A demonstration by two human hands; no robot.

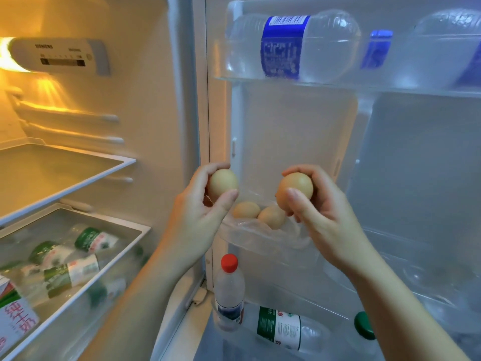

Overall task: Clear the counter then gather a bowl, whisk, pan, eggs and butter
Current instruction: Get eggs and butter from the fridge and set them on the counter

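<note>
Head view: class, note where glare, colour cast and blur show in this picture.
Head view: fridge lamp flares warm yellow, upper left; door looks cool blue; drawer bottles are blurred; pale egg in the left hand and brown egg in the right hand are sharper.

SIEMENS stands on the fridge's control panel (61, 57) at ten o'clock, the only brand that reads. The carton (15, 317) at eight o'clock bears large red Chinese characters, partly cut off. The blue bottle label (282, 46) at one o'clock is too blurred to read.
</note>
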